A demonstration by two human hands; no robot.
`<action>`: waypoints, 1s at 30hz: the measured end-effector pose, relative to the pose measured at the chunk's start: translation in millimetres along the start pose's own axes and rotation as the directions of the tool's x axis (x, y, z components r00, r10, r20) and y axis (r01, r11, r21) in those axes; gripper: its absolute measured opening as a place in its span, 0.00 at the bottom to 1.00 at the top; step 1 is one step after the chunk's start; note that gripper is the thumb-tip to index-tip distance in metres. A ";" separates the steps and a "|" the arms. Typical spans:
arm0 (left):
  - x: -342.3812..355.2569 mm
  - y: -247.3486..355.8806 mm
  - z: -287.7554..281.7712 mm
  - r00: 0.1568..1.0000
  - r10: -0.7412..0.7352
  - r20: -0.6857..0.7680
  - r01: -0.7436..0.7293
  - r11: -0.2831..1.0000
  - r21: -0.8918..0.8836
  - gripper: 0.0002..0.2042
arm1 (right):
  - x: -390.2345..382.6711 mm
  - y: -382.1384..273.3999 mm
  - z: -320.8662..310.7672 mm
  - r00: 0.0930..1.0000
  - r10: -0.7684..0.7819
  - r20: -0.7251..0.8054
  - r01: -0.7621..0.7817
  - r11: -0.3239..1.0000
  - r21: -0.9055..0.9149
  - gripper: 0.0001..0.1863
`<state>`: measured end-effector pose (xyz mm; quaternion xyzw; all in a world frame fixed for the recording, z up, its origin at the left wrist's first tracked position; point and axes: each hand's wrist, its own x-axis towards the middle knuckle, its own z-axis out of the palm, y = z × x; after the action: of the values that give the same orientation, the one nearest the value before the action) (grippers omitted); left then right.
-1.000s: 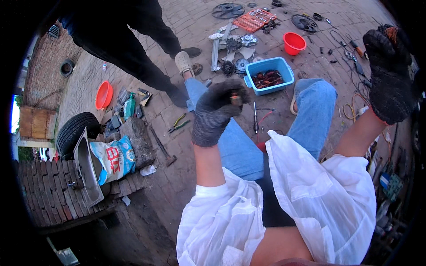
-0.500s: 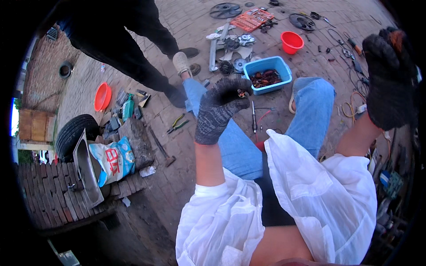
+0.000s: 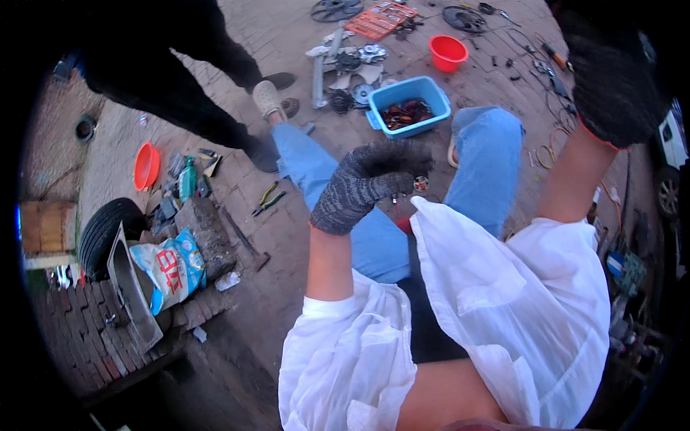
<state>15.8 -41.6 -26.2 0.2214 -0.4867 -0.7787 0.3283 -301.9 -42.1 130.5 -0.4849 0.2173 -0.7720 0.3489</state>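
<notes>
My left hand (image 3: 363, 183), in a dark grey knitted glove, is above my knee with thumb and fingers closed around a small round part (image 3: 420, 184). The part's end face shows red, white and gold; most of its body is hidden by the glove. Higher up on the right is my right hand (image 3: 619, 100), in a black glove. Its fingers fade into the dark rim, so what they hold cannot be made out. Beyond my left hand a light blue basin (image 3: 444, 108) stands on the ground between my legs, with reddish-brown scrap pieces in it.
An orange-red bowl (image 3: 448, 54) and an open orange tool case (image 3: 381, 20) stand farther off. Pliers (image 3: 266, 200), a hammer (image 3: 248, 241) and a tyre (image 3: 108, 237) lie at left. Another person's dark-trousered legs (image 3: 208, 93) stand close by. Cables (image 3: 535, 57) trail at right.
The view has shifted, so the surroundings sit farther left. My left hand has turned, bringing the small part's end face into clearer sight. My right hand has risen into the dark rim.
</notes>
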 end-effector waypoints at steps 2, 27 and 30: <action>9.2 -10.5 20.1 0.996 0.071 0.045 -0.072 0.997 0.005 0.21 | -3.2 2.9 6.5 1.000 0.001 0.007 -0.001 1.000 0.006 0.32; 54.8 -29.3 50.0 0.982 0.183 0.055 -0.181 0.983 -0.031 0.18 | 24.9 -29.4 3.8 0.989 -0.117 0.086 0.114 0.993 0.036 0.30; 51.9 -22.3 50.9 0.971 0.239 -0.008 -0.236 0.965 0.115 0.17 | 20.2 -32.0 -2.0 0.991 -0.107 0.085 0.106 0.994 0.025 0.30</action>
<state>-60.3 -41.2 -25.8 0.1882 -0.5495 -0.7025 0.4113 -319.9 -36.1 163.3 -0.5249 0.1680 -0.7702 0.3212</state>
